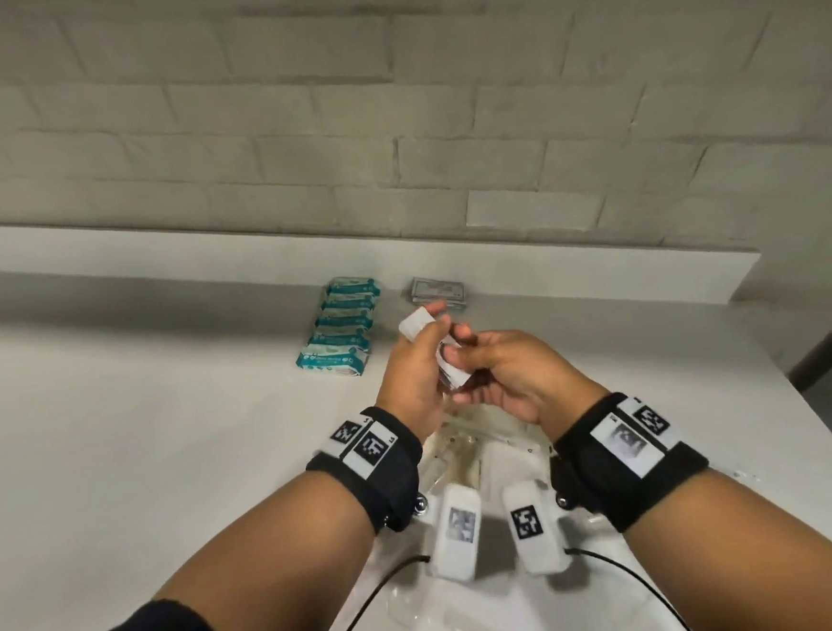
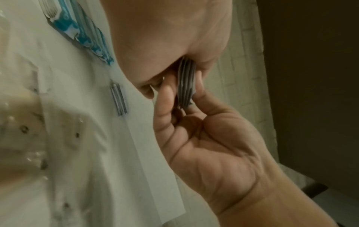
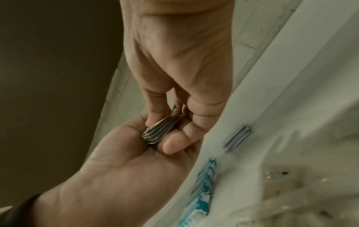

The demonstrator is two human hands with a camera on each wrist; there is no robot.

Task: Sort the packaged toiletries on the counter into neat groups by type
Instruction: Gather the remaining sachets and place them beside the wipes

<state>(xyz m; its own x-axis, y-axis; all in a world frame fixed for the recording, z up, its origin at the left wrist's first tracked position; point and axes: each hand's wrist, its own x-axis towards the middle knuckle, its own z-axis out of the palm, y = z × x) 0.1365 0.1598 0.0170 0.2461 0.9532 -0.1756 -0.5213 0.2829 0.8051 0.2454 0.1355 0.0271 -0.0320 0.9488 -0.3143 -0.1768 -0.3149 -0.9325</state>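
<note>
Both hands meet above the white counter (image 1: pixel 164 434), holding one stack of thin grey sachets (image 1: pixel 436 348) between them. My left hand (image 1: pixel 419 350) grips the stack from the left, thumb on top. My right hand (image 1: pixel 462 356) pinches its right edge. The wrist views show the stack edge-on (image 2: pixel 185 83) (image 3: pixel 161 130), fingers and thumbs curled round it. Behind the hands, a small pile of the same grey sachets (image 1: pixel 439 288) lies by the back ledge. Left of it is a row of several teal packs (image 1: pixel 340 328).
A clear plastic bag (image 1: pixel 465 456) lies crumpled on the counter under my wrists. A raised white ledge (image 1: pixel 599 261) and a brick wall close off the back. The counter's right edge (image 1: pixel 809 408) drops to a dark floor.
</note>
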